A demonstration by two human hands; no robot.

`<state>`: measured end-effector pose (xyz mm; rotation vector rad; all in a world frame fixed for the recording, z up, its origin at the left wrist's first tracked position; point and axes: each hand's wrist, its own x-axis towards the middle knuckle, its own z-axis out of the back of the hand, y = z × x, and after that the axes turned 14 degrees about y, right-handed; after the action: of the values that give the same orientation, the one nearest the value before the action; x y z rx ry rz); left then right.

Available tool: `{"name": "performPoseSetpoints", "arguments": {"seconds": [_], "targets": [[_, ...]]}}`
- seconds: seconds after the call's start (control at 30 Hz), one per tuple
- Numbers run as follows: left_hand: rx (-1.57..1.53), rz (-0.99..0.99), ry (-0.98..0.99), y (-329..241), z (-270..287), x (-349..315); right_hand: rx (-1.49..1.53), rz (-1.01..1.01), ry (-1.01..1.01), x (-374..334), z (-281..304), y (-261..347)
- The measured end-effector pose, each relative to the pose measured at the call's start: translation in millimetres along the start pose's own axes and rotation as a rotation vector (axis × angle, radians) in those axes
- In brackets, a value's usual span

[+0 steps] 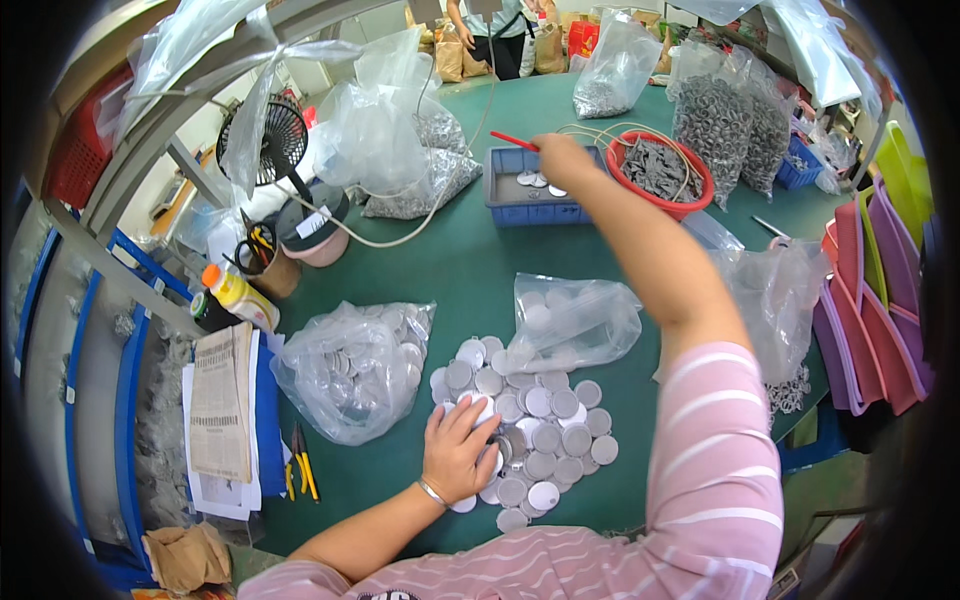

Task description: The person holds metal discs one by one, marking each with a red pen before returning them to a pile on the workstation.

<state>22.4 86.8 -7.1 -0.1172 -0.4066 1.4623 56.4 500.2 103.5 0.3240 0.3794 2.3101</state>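
Observation:
My left hand (460, 452) rests palm down on a loose pile of round, flat silver-grey discs (547, 438), its fingers stretched over them. A bracelet circles that wrist. Reaching far forward, my right hand (563, 157) is closed around a thin red pen-like stick (513, 141) above a blue plastic basket (540, 214). A few pale discs (533, 180) lie inside the basket. Beside the pile are a clear plastic bag of discs (352, 372) on the left and another clear bag (575, 322) at its far edge.
A red bowl of grey metal parts (686, 209) stands beside the basket. Bags of metal rings (712, 122) sit behind it. On the left are yellow-handled pliers (304, 470), a yellow bottle (240, 297) and a black fan (264, 140). Pink and purple bins (858, 300) line the right edge.

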Motion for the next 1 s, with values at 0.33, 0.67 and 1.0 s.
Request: {"name": "performPoseSetpoints", "arguments": {"seconds": [0.33, 0.67, 1.0], "targets": [[-0.018, 0.063, 0.017, 1.8, -0.9, -2.8, 0.267, -0.144, 0.010, 69.1, -77.7, 48.4], [-0.016, 0.066, 0.041, 3.0, -2.1, -0.7, 0.208, -0.146, -0.009, 98.2, -93.5, 56.1], [-0.017, 0.070, 0.042, 3.4, -2.2, 0.4, 0.224, -0.202, -0.002, 93.3, -103.9, 54.5]]}}
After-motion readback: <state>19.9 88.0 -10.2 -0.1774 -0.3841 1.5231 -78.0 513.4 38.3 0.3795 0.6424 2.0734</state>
